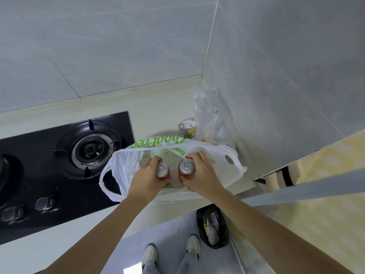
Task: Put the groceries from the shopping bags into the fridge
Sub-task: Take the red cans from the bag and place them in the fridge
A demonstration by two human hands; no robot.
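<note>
Two cans, one per hand: your left hand point(147, 176) has its fingers curled round the left can point(162, 172), and your right hand point(199, 174) wraps the right can point(186, 168) the same way. Both cans stand upright, pull-tab tops facing you, side by side but apart, inside the mouth of the white shopping bag point(221, 165) on the counter point(158, 113). Lifting straight up along that axis looks cleanest. The cans are rigid, smooth red metal; the bag is thin, crinkly film whose slack rim may snag. A clear bag point(211, 117) sits behind.
</note>
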